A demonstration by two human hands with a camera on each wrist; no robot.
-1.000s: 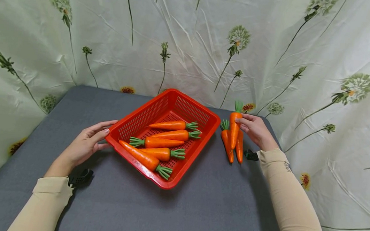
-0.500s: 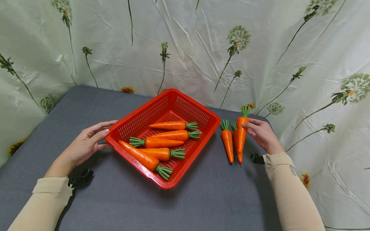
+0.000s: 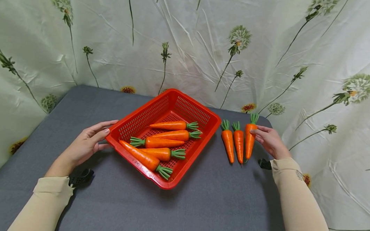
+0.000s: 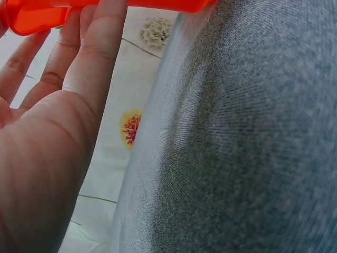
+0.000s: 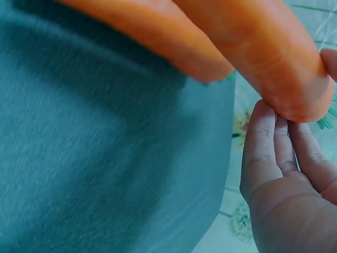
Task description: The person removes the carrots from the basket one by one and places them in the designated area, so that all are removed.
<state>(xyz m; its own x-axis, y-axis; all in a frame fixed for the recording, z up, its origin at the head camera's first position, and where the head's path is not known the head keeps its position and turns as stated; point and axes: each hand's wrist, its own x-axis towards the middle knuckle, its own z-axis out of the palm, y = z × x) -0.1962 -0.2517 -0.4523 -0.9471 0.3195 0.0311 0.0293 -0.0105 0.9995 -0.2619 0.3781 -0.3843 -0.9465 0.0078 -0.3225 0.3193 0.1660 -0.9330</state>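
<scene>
In the head view my left hand [image 3: 84, 143] holds the left corner of a red plastic basket [image 3: 198, 158], thumb at the rim and fingers along its outside. Several orange carrots with green tops, such as the long front carrot [image 3: 142, 157], lie inside. My right hand [image 3: 270, 141] pinches another carrot [image 3: 250, 140] near its green top, close over the right side of the table. Just left of it, a middle carrot [image 3: 238, 144] and a left carrot [image 3: 227, 144] lie side by side. The right wrist view shows fingertips [image 5: 263, 113] under the held carrot's thick end.
A grey cloth covers the table [image 3: 199, 207]. Behind it and along both sides hangs a pale curtain [image 3: 194, 60] with dandelion prints. The table's right edge runs close beside my right hand. A black wrist strap [image 3: 80, 178] is on the left wrist.
My right hand has moved right and toward me with its carrot, from above the two other carrots to a place beside them. The left hand and the basket have stayed put.
</scene>
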